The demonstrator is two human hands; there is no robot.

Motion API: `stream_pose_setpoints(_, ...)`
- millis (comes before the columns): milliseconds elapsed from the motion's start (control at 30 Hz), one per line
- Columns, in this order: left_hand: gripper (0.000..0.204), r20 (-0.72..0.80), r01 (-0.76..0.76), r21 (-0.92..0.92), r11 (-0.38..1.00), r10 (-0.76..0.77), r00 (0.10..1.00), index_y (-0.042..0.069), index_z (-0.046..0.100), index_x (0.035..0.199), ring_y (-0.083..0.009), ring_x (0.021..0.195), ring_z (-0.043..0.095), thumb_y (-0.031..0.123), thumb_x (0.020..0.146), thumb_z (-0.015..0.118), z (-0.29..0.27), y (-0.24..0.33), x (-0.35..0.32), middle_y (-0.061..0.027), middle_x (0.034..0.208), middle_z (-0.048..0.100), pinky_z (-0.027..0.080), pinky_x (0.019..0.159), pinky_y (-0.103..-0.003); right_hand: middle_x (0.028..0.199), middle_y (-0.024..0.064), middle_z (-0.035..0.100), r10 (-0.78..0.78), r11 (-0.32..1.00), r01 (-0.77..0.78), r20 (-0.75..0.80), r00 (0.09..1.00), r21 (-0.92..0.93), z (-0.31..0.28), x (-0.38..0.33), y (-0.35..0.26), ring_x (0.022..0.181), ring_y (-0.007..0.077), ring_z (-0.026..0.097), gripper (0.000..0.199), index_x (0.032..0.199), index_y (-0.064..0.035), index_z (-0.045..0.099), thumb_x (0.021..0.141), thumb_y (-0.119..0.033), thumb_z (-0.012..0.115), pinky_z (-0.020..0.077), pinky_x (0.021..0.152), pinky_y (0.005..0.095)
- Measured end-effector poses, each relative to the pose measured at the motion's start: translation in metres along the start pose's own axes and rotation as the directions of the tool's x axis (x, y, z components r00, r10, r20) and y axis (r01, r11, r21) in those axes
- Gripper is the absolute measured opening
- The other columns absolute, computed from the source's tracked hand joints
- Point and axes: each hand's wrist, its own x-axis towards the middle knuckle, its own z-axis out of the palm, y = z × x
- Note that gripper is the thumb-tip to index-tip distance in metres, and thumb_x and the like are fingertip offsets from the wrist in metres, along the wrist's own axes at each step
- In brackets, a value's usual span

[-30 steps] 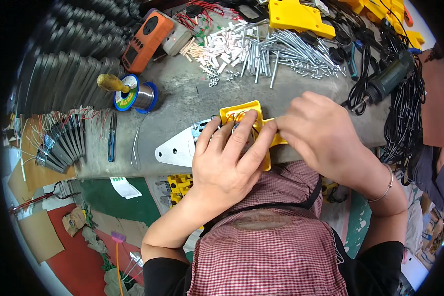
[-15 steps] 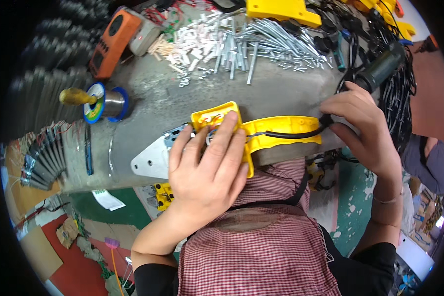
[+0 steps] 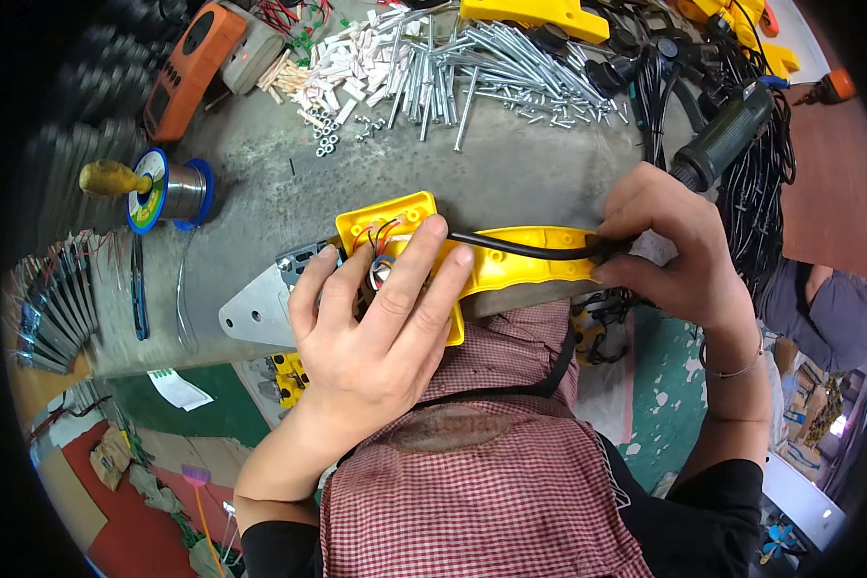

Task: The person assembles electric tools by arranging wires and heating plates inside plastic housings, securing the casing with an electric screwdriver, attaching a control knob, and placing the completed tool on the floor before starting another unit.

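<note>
Tool housing [image 3: 511, 265] at bench [image 3: 260, 207] front edge, wire spool [image 3: 169, 190] left, loose screws [image 3: 491, 67] behind, cables [image 3: 742, 144] right

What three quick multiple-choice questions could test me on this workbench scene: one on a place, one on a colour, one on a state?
1. Where is the solder spool?
A. left of the yellow housing
B. on the floor
C. in the right hand

2. What colour is the cable along the yellow housing?
A. white
B. black
C. red

3. What is the left hand doing?
A. hanging free
B. holding a screwdriver
C. pressing on the housing

Answers: A, it stands on the bench at the left; B, a black cord runs to the right hand; C, its fingers lie flat over the open wiring.
</note>
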Motion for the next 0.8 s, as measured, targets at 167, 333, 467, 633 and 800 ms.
stream_pose_setpoints(167,0.041,-0.044,-0.037,-0.013,0.999,0.037,0.998,0.019,0.067,0.120,-0.0242,0.095,0.057,0.021,0.079,0.065,0.002,-0.002,-0.003,-0.0017,0.121,0.064,0.037,0.098,-0.043,0.083,0.0114,0.062,0.074,0.997,-0.074,0.037,0.997,0.008,-0.005,-0.005,-0.003,0.078,0.0303,0.063,0.026,0.091,0.0009,0.063,0.069,-0.002,0.076,0.0504,0.069,0.0345)
stream_pose_setpoints(333,0.043,0.012,-0.001,-0.023,1.000,0.001,1.000,0.018,0.066,0.123,-0.0252,0.097,0.056,0.019,0.080,0.064,-0.002,0.000,-0.001,-0.0028,0.120,0.062,0.036,0.098,-0.045,0.085,0.0117,0.064,0.042,0.994,-0.041,0.015,0.999,-0.103,-0.003,-0.013,-0.008,0.077,0.0297,0.065,0.023,0.091,0.0017,0.063,0.071,-0.001,0.075,0.0517,0.067,0.0348)
stream_pose_setpoints(467,0.043,0.059,0.034,-0.059,0.998,-0.030,0.998,0.017,0.066,0.124,-0.0246,0.096,0.057,0.019,0.080,0.064,-0.005,0.001,0.000,-0.0038,0.122,0.061,0.035,0.099,-0.044,0.084,0.0108,0.064,0.040,0.993,-0.038,0.015,0.999,-0.115,-0.002,-0.014,-0.007,0.075,0.0286,0.065,0.023,0.091,0.0014,0.064,0.071,-0.002,0.075,0.0521,0.065,0.0344)
stream_pose_setpoints(633,0.043,0.038,0.044,-0.098,0.994,-0.040,0.998,0.017,0.066,0.124,-0.0237,0.095,0.057,0.019,0.082,0.062,-0.003,0.000,0.001,-0.0024,0.131,0.059,0.035,0.100,-0.043,0.085,0.0097,0.066,-0.112,0.945,0.092,-0.047,0.993,-0.315,0.007,-0.021,-0.005,0.073,0.0265,0.065,0.027,0.092,-0.0013,0.064,0.068,-0.003,0.076,0.0522,0.062,0.0343)
stream_pose_setpoints(800,0.059,0.077,0.007,-0.116,0.993,0.002,0.997,0.014,0.061,0.129,-0.0265,0.106,0.054,0.008,0.071,0.065,-0.003,-0.002,-0.003,-0.0041,0.134,0.057,0.031,0.105,-0.047,0.085,0.0087,0.066,-0.212,0.909,0.172,-0.064,0.975,-0.380,0.008,-0.026,-0.002,0.071,0.0249,0.065,0.031,0.094,-0.0035,0.065,0.065,-0.005,0.076,0.0517,0.060,0.0338)
